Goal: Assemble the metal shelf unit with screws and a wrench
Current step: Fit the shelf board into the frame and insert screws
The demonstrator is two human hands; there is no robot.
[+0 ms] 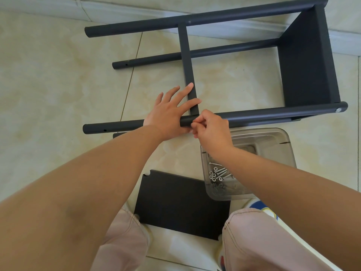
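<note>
The dark grey shelf frame (304,61) lies on its side on the tiled floor, its round posts running left to right. A middle shelf panel (186,61) stands edge-on between the far post and the near post (117,126). My left hand (172,112) lies flat with spread fingers over that panel's near end and the near post. My right hand (211,128) is pinched at the post right where the panel meets it; whatever sits between the fingertips is hidden. A fitted screw head (338,109) shows at the post's right end.
A clear plastic tub (273,137) with several loose screws and washers (216,175) sits just right of my right wrist. A loose black shelf panel (181,204) lies flat between my knees. A wall skirting (58,10) runs along the far side.
</note>
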